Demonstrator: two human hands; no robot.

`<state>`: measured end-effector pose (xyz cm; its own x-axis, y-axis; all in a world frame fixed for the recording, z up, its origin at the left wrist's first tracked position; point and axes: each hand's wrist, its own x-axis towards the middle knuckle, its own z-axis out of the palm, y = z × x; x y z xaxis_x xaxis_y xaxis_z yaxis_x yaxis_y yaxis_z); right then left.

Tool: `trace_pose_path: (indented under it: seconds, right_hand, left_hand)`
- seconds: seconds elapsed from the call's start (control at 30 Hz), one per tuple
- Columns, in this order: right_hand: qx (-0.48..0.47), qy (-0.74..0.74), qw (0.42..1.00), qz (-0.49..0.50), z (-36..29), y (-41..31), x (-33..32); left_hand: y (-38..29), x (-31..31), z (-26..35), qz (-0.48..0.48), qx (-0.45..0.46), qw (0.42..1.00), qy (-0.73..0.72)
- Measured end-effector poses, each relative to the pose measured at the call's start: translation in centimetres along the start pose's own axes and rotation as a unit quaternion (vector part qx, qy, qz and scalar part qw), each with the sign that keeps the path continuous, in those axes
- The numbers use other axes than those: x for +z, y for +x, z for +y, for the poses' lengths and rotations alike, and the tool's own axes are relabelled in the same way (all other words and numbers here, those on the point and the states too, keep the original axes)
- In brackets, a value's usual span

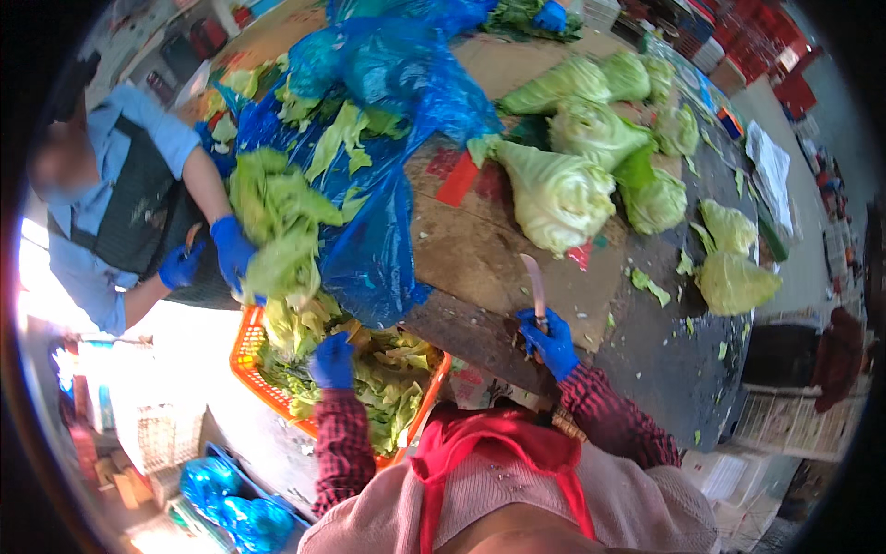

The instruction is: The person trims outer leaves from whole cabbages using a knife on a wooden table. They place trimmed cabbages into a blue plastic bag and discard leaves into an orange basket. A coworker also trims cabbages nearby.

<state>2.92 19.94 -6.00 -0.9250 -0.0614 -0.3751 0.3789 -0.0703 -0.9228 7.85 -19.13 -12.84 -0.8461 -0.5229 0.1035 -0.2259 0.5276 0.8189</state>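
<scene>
My right hand (552, 341), in a blue glove, grips a knife (534, 280) at the table's near edge, its curved blade pointing away from me. My left hand (333, 361), also gloved in blue, is over an orange plastic basket (243, 350) heaped with loose green leaves (387, 388). It is blurred, so whether its fingers hold a leaf is unclear. Beyond the knife, several pointed cabbages (557, 197) lie on the cardboard-covered tabletop (464, 256). Two smaller ones, one a yellowish-green cabbage (737, 284), rest at the right.
At left, a co-worker's blue-gloved hand (234, 253) touches a leafy head (284, 215); the other hand (181, 265) holds a small knife. Blue plastic bags (370, 235) cover the table's left part. Another gloved hand (550, 16) shows at the far side. Leaf scraps (651, 285) litter the dark surface.
</scene>
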Motion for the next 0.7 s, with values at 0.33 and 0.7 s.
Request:
trace_pose_path:
  seconds: [0.33,0.7]
  right_hand:
    - [-0.226,0.113,0.950,0.181,-12.9,7.4,-7.5]
    - [-0.065,0.221,0.971,0.070,-9.7,7.2,-14.4]
  left_hand:
    - [11.2,20.9,23.0,-0.346,-0.285,0.800,-0.399]
    - [2.7,26.3,30.6,-0.344,-0.021,0.844,-0.410]
